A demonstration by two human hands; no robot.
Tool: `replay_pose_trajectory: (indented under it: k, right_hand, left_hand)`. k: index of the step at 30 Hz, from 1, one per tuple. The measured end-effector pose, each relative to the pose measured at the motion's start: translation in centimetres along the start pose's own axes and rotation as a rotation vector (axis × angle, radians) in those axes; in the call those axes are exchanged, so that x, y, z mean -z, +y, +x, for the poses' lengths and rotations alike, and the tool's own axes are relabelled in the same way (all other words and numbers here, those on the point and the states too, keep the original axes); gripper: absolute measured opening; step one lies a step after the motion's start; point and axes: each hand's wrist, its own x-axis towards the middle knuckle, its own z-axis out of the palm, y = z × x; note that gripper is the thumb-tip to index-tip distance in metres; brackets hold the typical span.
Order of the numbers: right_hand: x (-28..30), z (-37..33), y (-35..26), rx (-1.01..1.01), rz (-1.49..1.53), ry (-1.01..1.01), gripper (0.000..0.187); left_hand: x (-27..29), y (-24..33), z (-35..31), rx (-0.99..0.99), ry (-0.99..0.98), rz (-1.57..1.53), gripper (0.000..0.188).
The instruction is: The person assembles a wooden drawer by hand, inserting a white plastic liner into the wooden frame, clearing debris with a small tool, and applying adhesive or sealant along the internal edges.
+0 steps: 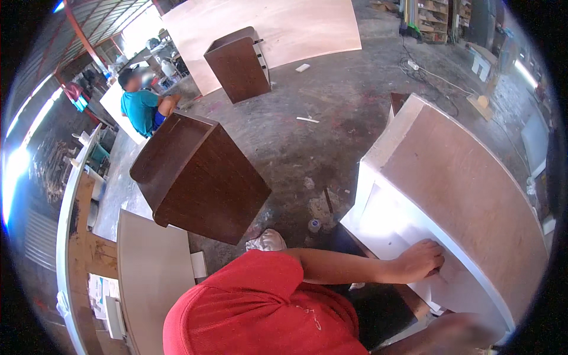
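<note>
White inside already, seemingly left to finish outside on the box [467,171]; left hand [423,261] curled against lining [393,222], right hand [467,331] blurred; cannot tell either grip.

Left hand [421,261]: fingers curled against inner face of large white-lined, brown wood-sided box [473,189], grip contents hidden | right hand [468,331]: blurred, near box's lower edge | dark-brown wood-grain open box [207,177] on grey concrete floor [325,89], similar dark-brown box [239,71] behind | co-worker in teal shirt [139,109] seated far left
</note>
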Motion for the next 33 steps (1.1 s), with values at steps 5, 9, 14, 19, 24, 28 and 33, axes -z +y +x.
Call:
replay_pose_trajectory:
  k: [5,9,14,19,24,28,33]
  right_hand:
    - [0.9,0.2,0.0,0.017,-0.008,-0.011,0.073]
    - [0.6,-0.1,0.1,0.026,-0.030,-0.020,0.061]
    - [1.7,-0.4,0.1,0.068,-0.078,-0.021,0.046]
    - [3.8,-2.2,-1.8,0.257,-0.338,0.012,0.032]
    - [-2.9,-5.0,2.2,0.969,-1.243,-0.265,0.017]
    - [-12.2,-6.9,-1.5,1.073,-1.184,-0.292,0.025]
    - [-18.2,-8.7,-6.9,0.371,-0.449,-0.230,0.071]
  left_hand:
    - [-0.9,-0.2,-0.3,-0.020,0.108,-0.005,0.013]
    - [-1.6,-0.6,-0.4,-0.030,0.162,0.049,0.012]
    - [-3.0,0.0,-0.3,0.031,0.150,0.023,0.013]
    - [-4.1,0.5,-0.2,0.216,-0.180,-0.096,0.028]
    - [-4.1,-1.7,-0.6,0.271,-0.205,0.209,0.034]
    - [-3.7,-1.3,0.2,0.041,-0.060,0.252,0.023]
    - [-1.7,2.1,1.7,-0.046,-0.095,0.162,0.009]
